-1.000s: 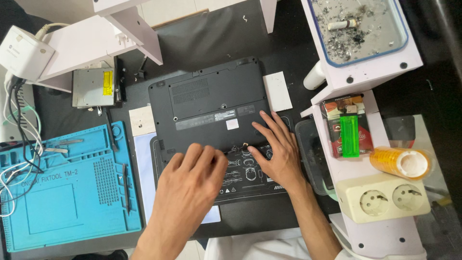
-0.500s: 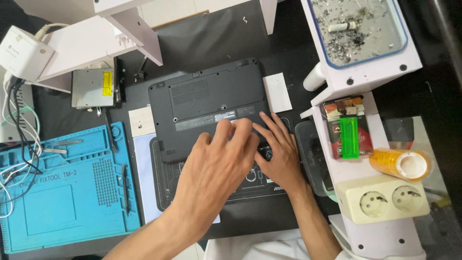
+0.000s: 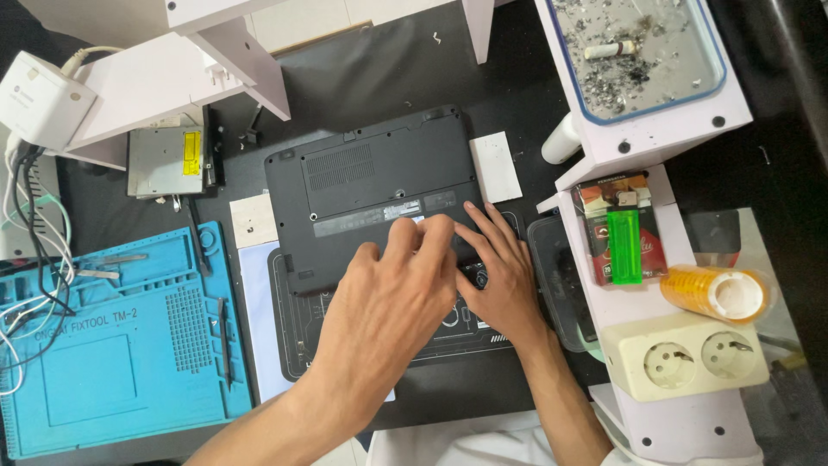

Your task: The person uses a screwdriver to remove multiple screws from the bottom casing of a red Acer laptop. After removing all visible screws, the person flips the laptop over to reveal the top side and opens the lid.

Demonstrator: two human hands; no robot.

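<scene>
Head view, looking down on a black bench (image 3: 405, 69). Dark laptop (image 3: 375, 194) lying bottom-up at centre, its near edge resting over a black mat (image 3: 293, 336) with white outlines. Left hand (image 3: 379, 315) flat on the laptop's near edge, fingers (image 3: 431, 237) stretched forward and spread, grip apart, clamped on nothing. Right hand (image 3: 500, 276) just beside it, touching it, fingertips (image 3: 473, 211) pressed on the same edge, grip likewise apart and empty. White pad (image 3: 495, 166) at the laptop's right edge, another white square (image 3: 252, 220) at its left. Blue repair mat (image 3: 112, 336) well to the left, with thin metal tools (image 3: 95, 266) in its trays and white cables (image 3: 26, 259) across its corner. Silver drive (image 3: 166, 162) with a yellow label beyond the blue mat, under a white stand (image 3: 164, 78). To the right, a white shelf (image 3: 621, 302) carrying a green lighter (image 3: 625, 246), an orange tape roll (image 3: 720, 293) and a cream double socket (image 3: 686, 358). Ash tray (image 3: 638, 52) at top right.
</scene>
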